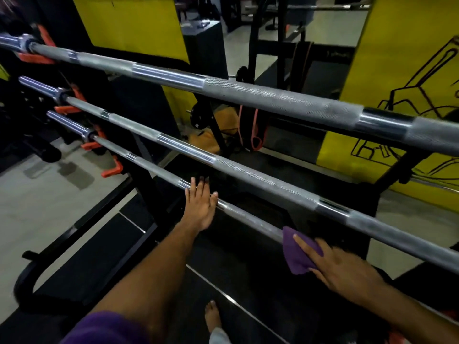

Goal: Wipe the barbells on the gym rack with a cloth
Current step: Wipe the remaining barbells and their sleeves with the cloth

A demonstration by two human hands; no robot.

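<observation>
My left hand (pixel 200 209) lies flat on the lowest barbell (pixel 248 219), fingers straight and holding nothing. I judge it is there to stop the bar rolling in its orange rack hooks (pixel 111 170) while I rub. My right hand (pixel 340 266) presses the purple cloth (pixel 295 254) against the same bar further toward its right end, fingers spread out straight over the fabric, not curled round it. That way the cloth wraps the bar's front.

Two more barbells sit on the rack: the middle barbell (pixel 248 172) just above my hands and the top barbell (pixel 248 93) higher up. The middle one crowds the space over my right hand, so lifting the cloth means clearing it. My bare foot (pixel 212 316) stands on the dark floor mat (pixel 124 244) below, and a yellow wall (pixel 129 23) shows behind the rack.
</observation>
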